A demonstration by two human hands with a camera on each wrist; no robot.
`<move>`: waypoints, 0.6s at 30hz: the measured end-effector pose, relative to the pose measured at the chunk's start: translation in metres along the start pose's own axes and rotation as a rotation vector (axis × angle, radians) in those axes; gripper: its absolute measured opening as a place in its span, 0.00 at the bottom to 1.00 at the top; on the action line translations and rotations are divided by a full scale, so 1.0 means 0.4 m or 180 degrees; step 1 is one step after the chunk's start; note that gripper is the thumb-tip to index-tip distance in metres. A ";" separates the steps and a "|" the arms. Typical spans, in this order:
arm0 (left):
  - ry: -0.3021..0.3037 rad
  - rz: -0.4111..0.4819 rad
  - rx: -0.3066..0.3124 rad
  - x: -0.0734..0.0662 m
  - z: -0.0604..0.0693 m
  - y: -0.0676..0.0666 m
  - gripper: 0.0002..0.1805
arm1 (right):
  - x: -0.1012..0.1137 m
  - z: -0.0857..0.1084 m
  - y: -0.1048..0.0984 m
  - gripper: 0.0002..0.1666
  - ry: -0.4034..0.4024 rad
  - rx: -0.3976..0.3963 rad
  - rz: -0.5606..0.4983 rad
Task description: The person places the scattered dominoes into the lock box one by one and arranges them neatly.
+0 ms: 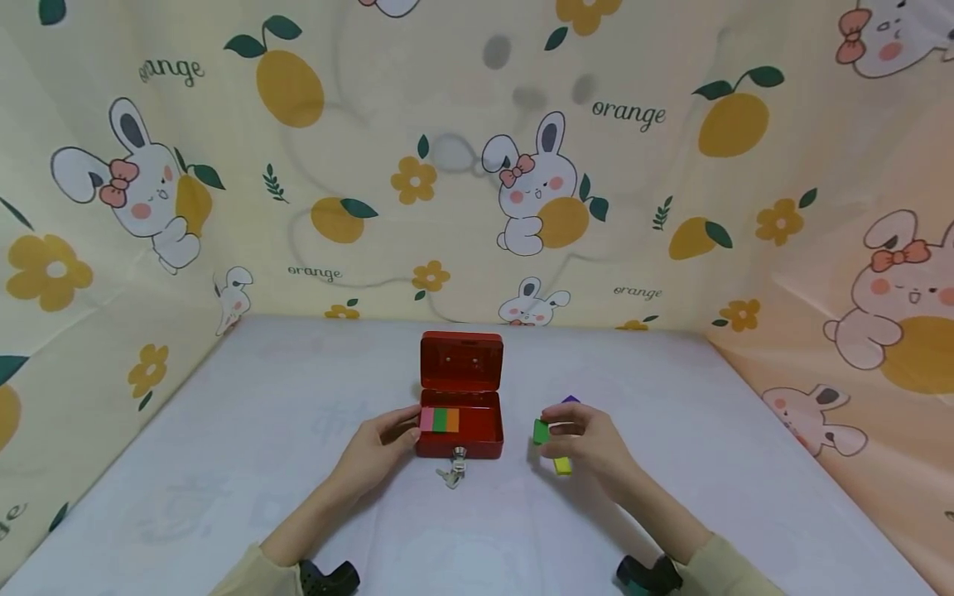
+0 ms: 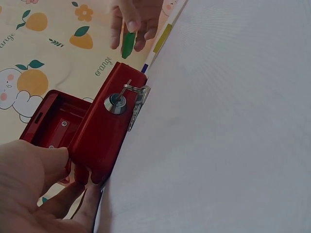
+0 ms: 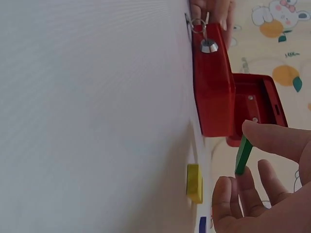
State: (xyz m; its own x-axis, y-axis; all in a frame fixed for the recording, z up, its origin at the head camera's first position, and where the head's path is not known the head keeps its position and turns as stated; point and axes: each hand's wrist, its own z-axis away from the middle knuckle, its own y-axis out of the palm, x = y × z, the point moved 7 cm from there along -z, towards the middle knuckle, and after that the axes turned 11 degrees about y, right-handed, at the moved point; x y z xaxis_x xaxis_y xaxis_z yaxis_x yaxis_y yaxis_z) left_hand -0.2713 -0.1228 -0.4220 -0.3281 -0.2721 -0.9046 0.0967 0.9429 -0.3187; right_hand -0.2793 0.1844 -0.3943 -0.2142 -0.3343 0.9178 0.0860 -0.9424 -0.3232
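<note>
Right hand pinches the green block, thumb at one end, fingertip at the other, held just right of the box. Left hand grips the red box by its left end, thumb against fingers.

Block: looks light and rigid, likely wood or plastic, hard to damage. Smooth faces could slip or twist in an end pinch; opposite broad faces would give more contact. Box: probably thin metal, stiff, light enough to slide if bumped. Side wall is a sound hold; avoid the hinged lid, standing open, and the keys hanging at the front.

Inside, at left: pink block, inner green block, orange block, side by side. Outside, by the right hand: yellow block and purple block, mostly hidden in the head view.
</note>
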 end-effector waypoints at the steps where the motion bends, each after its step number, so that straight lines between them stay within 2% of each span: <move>1: -0.0005 -0.0007 0.0003 0.002 0.000 0.000 0.25 | 0.003 -0.001 0.003 0.27 -0.0006 -0.0012 0.0010; 9: -0.0030 -0.0064 0.0011 0.008 0.001 0.000 0.25 | 0.027 -0.007 0.031 0.24 -0.0013 -0.0089 -0.0022; 18: 0.0002 -0.0061 0.0039 0.000 0.002 -0.001 0.25 | 0.056 -0.009 0.056 0.26 -0.0073 -0.0112 -0.0070</move>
State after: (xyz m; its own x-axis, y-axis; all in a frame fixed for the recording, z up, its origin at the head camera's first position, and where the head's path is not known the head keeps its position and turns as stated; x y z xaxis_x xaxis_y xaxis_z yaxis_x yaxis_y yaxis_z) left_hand -0.2706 -0.1233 -0.4222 -0.3306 -0.2899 -0.8982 0.1018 0.9352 -0.3393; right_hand -0.2856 0.1557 -0.3816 -0.1932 -0.3135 0.9297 0.0472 -0.9495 -0.3103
